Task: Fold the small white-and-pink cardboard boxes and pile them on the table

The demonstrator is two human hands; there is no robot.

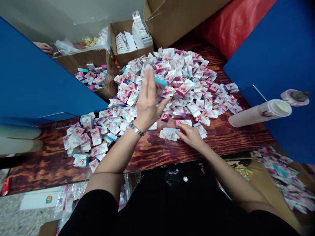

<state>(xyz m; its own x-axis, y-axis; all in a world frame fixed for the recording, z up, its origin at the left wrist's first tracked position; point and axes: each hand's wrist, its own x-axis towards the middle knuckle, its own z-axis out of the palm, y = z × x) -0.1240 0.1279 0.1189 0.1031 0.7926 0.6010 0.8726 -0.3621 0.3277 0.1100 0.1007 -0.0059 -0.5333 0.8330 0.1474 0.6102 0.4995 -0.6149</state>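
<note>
My left hand (pixel 147 101), with a metal band at the wrist, is raised over a heap of small printed cardboard boxes (pixel 184 87). Its fingers are stretched out and the thumb stands apart. A blue-edged box (pixel 161 82) shows just beside these fingers; whether the palm touches it is hidden. Low over the table, my right hand (pixel 193 136) has thumb and forefinger apart. The thumb tip meets the edge of a flat-lying light blue and white box (pixel 169 133), while the forefinger is by a pink-edged box (pixel 184 122).
Small boxes spread over the dark wood-grain table (pixel 152 154). Behind are a carton of boxes (pixel 109 78) and a carton of printed card strips (pixel 134 54). Blue panels (pixel 275 72) flank both sides. A pale bottle (pixel 258 113) stands right. Another person's hand (pixel 43 47) shows far left.
</note>
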